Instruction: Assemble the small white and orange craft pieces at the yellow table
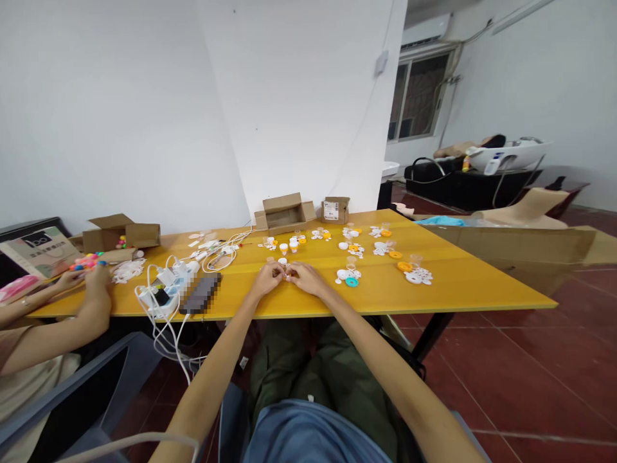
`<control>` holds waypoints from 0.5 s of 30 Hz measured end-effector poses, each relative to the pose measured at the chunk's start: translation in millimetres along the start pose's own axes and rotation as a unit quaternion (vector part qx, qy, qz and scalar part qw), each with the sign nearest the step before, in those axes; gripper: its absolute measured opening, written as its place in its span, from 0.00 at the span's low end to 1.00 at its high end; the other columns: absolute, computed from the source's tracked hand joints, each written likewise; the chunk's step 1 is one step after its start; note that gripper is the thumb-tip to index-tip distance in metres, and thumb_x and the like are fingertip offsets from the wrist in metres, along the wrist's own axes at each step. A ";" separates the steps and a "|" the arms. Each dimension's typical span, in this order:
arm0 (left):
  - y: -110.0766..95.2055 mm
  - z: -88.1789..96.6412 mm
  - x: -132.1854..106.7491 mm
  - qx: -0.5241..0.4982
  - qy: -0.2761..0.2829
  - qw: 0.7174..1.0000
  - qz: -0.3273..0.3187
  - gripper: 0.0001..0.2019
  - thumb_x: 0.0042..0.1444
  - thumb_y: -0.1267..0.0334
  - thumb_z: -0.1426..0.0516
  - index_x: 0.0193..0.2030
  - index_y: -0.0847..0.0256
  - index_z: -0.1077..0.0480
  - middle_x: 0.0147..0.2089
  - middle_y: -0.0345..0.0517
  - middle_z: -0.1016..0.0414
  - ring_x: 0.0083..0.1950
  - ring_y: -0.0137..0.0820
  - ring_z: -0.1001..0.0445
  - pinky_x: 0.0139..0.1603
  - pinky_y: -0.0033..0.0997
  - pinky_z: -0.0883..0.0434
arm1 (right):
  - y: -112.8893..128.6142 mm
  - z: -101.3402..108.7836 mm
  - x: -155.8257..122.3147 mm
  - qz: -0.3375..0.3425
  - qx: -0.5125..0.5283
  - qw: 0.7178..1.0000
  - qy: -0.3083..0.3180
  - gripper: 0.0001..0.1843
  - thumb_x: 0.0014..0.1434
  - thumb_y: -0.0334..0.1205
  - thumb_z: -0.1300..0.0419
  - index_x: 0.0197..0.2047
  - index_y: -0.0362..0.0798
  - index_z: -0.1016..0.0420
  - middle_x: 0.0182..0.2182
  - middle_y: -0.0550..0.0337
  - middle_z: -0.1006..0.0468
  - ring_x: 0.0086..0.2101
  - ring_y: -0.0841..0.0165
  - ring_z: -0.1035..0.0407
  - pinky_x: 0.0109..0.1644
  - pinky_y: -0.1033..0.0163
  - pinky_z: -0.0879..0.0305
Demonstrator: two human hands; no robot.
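My left hand (pixel 268 279) and my right hand (pixel 304 278) meet over the yellow table (pixel 463 283), fingers curled in a pinch around a small white piece (pixel 286 275) held between them. Just beyond the hands lie small white and orange plastic parts (pixel 292 244). To the right sit a teal ring (pixel 351 282) beside white pieces, and an orange ring (pixel 404 266) with more white pieces. What exactly the small piece is I cannot make out.
An open cardboard box (pixel 284 213) and a smaller box (pixel 335 209) stand at the table's far edge. A power strip with white cables (pixel 166 289) and a dark phone (pixel 201 294) lie left of me. Another person's hands (pixel 87 278) work with colourful pieces at far left.
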State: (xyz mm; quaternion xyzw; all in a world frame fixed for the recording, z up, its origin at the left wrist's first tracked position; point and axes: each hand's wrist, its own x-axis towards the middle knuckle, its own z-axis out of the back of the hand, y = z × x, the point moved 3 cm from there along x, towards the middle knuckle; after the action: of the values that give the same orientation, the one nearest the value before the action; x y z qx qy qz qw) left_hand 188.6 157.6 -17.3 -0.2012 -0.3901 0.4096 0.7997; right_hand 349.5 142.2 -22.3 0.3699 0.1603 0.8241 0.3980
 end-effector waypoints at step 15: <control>5.4 1.3 0.5 -0.021 0.009 1.000 0.021 0.04 0.52 0.67 0.39 0.28 0.59 0.24 0.37 0.44 0.19 0.40 0.34 0.22 0.43 0.32 0.25 | 2.3 0.1 0.4 -0.013 0.032 0.999 -0.002 0.04 0.59 0.34 0.36 0.32 0.50 0.26 0.33 0.61 0.20 0.35 0.66 0.27 0.41 0.64 0.36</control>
State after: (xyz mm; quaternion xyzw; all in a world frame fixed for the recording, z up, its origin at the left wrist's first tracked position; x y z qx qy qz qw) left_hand 185.1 161.1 -19.7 -0.2292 -0.3873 0.4161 0.7901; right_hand 348.1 141.1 -20.8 0.3815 0.1907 0.8126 0.3972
